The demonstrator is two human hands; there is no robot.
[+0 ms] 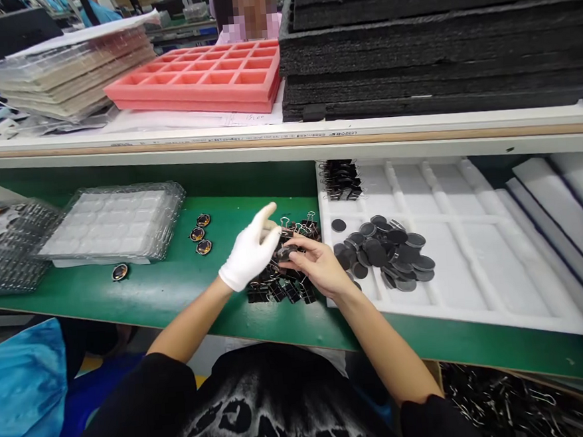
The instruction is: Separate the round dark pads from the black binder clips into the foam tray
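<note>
My left hand (248,253), in a white glove, has one finger stretched out, while its thumb and hidden fingers close in at a small dark round piece (284,253). What the glove grips there is partly hidden. My bare right hand (319,264) pinches this piece between thumb and fingers. Below and behind both hands lies a heap of black binder clips (289,290) with silver wire handles. Right of my right hand, a pile of dark flat discs (394,254) rests on a white divided tray (474,259).
Several round amber-and-black pieces (203,246) lie left on the green table (176,286). Stacked clear trays (107,221) stand behind them. More clips (341,180) line the white tray's back corner. A shelf overhead bears a pink compartment tray (203,98) and black foam sheets (424,56).
</note>
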